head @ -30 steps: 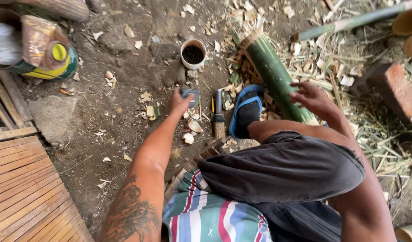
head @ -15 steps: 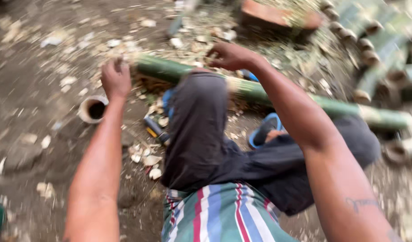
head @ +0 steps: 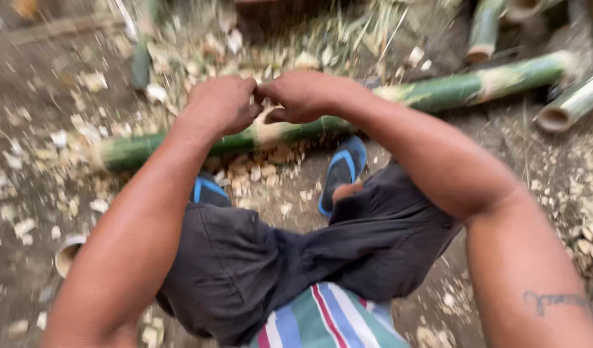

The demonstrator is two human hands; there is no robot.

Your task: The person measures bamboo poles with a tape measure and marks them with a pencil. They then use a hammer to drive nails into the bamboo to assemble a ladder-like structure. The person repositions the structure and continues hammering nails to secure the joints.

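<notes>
A long green bamboo pole point(head: 180, 145) lies crosswise on the dirt just beyond my feet. My left hand point(head: 220, 106) and my right hand point(head: 304, 96) meet fingertip to fingertip over a pale node in its middle. Both sets of fingers are curled down over the pole's top edge, and the blur hides the far side of the grip. I squat behind it in dark shorts point(head: 277, 258), with blue sandals point(head: 343, 169) right below the pole.
Pale bamboo chips point(head: 257, 171) litter the ground around the pole. Several cut bamboo lengths point(head: 573, 103) lie at the upper right. A short hollow bamboo cup point(head: 67, 254) sits on the dirt at the lower left.
My left hand left the small items by the cup and went to the pole. Both hands then slid together to its middle node. The view swung, so the pole now lies across in front of me.
</notes>
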